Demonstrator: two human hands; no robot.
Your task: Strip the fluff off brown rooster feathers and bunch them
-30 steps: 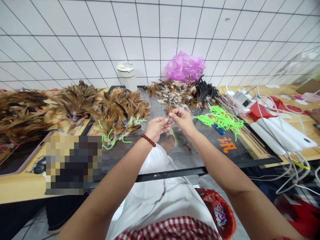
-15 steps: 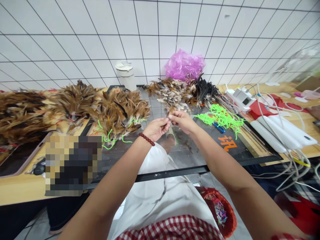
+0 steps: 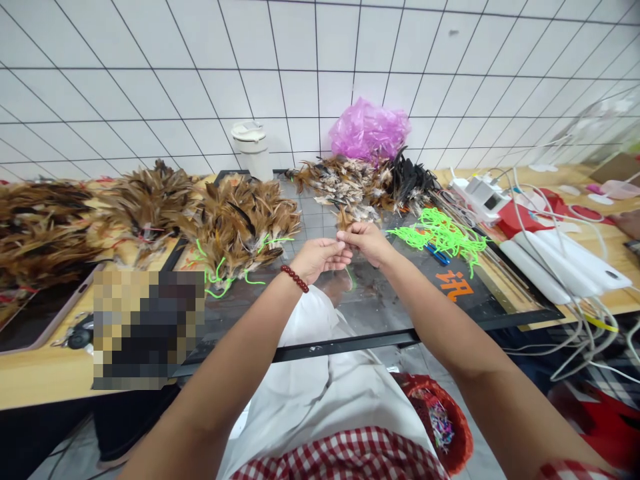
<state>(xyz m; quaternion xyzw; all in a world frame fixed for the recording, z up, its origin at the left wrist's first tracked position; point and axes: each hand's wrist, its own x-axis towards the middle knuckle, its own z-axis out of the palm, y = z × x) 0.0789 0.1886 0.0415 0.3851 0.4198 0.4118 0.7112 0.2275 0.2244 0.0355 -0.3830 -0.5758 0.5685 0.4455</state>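
My left hand (image 3: 320, 259), with a dark red bead bracelet (image 3: 295, 278) at the wrist, is closed, its fingertips meeting those of my right hand (image 3: 369, 243). A small tuft of brown feathers (image 3: 343, 217) sticks up from between the pinched fingers of both hands. Below the fingers hangs a thin green cord (image 3: 351, 279); where it meets the feathers is hidden. To the left lies a pile of brown feather bunches (image 3: 245, 217), some tied with green cord. Loose feathers (image 3: 350, 181) lie beyond my hands, and a heap of bright green cords (image 3: 440, 233) is on the right.
A dark glossy board (image 3: 310, 320) lies under my hands. Behind stand a white lidded cup (image 3: 253, 150) and a pink plastic bag (image 3: 370, 130). Blue-handled snips (image 3: 437, 254) lie by the cords. White cables and a power strip (image 3: 483, 197) are at right; a red basket (image 3: 463, 427) is below.
The pinched fingers have shifted slightly, and my left hand has moved a little to the right with its fingers more stretched. The feathers stay between my hands.
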